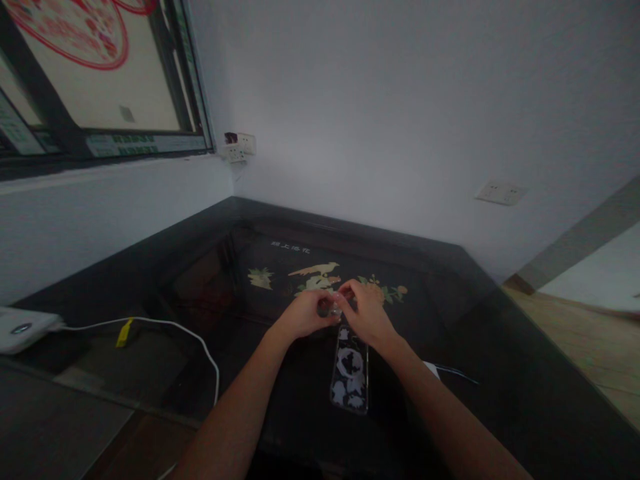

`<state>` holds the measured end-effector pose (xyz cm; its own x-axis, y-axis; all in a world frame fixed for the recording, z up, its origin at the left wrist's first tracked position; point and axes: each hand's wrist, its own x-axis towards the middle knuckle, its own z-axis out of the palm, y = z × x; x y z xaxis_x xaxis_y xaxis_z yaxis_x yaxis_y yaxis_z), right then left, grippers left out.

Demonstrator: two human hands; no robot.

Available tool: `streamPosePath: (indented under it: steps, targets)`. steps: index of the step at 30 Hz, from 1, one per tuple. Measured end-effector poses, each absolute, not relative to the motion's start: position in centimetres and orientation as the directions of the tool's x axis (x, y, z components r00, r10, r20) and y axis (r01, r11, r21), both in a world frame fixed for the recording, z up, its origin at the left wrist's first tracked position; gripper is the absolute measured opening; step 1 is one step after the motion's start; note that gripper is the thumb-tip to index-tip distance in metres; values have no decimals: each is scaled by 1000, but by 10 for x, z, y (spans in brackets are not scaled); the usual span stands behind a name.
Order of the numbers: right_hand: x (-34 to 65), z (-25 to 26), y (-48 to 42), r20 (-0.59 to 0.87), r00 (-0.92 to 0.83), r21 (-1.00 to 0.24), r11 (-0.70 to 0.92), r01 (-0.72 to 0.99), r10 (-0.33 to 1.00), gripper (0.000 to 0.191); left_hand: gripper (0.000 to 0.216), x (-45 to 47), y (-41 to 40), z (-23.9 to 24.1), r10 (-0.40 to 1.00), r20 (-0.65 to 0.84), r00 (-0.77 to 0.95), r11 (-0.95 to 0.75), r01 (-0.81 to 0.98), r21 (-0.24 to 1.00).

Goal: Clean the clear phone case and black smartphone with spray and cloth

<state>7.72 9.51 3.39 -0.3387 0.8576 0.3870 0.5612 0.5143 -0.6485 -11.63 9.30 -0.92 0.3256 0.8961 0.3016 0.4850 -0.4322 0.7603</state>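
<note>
Close together over the dark table, my left hand and my right hand meet at a small clear, shiny object. The fingers of both hands are bent around it and pinch it, and they hide much of it, so its kind cannot be made out. Just nearer to me, between my forearms, a clear phone case with white printed figures lies flat on the table.
The glossy black table bears a printed bird and flowers. At left lie a white power strip, its white cord and a yellow tag. By my right forearm is a white piece beside a thin dark strand.
</note>
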Motion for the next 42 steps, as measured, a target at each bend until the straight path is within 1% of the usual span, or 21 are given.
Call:
streamPosePath:
  steps: [2,4,6,8,11,14,17,19,21,23,26,29,31,32,34,36,37,39,40,42]
  targets:
    - [78,40,93,395,-395,-713,548,437,830,21,28,-117,93,-10,902,294,315,-420,495,761]
    - [80,46,92,368,-490,-749,564,348,790,31,30,-117,94,-11,899,298,321,-427,491,759]
    - [83,51,92,329,-587,-744,586,321,739,39,34,-116,94,-11,889,311,335,-444,470,763]
    - [86,53,94,302,-636,-724,605,332,710,41,38,-116,94,-10,887,313,340,-446,458,769]
    - [86,53,99,277,-621,-697,598,396,734,37,33,-116,94,-10,895,299,331,-430,463,775]
    - [82,49,104,255,-569,-636,579,511,782,29,27,-115,93,-11,901,292,321,-419,470,777]
    - [79,45,103,305,-498,-582,573,578,812,37,21,-115,93,-11,895,302,328,-434,482,761]
    - [79,45,100,355,-491,-594,598,539,796,38,20,-115,93,-11,892,311,329,-442,490,751]
    - [82,46,97,371,-526,-624,625,470,766,36,22,-115,94,-12,896,304,324,-434,493,754]
    - [86,50,95,338,-591,-647,637,419,732,37,27,-115,94,-12,900,291,325,-423,484,766]
    - [91,54,97,276,-662,-654,641,402,697,38,34,-115,95,-12,901,282,331,-416,468,780]
    - [90,53,101,263,-652,-635,636,438,711,31,33,-114,95,-12,903,280,327,-412,465,784]
    - [87,50,103,262,-614,-602,624,499,744,24,29,-114,95,-12,903,277,328,-410,471,781]
    - [85,48,103,261,-589,-579,612,539,765,24,27,-114,95,-12,904,275,326,-409,481,776]
    - [82,44,102,267,-538,-537,587,606,800,33,24,-114,95,-12,907,269,324,-406,502,764]
    - [80,41,100,295,-517,-527,588,614,804,42,22,-114,95,-12,908,264,325,-403,506,763]
    - [80,41,98,314,-521,-537,601,592,794,44,22,-114,95,-12,908,263,327,-402,497,769]
    - [82,41,96,347,-555,-569,640,517,756,39,24,-114,95,-12,902,272,334,-409,466,784]
    - [84,41,95,357,-578,-582,659,476,733,37,27,-114,95,-11,900,277,337,-413,454,790]
    - [88,43,95,364,-619,-600,684,416,696,38,33,-113,94,-10,900,276,338,-413,457,788]
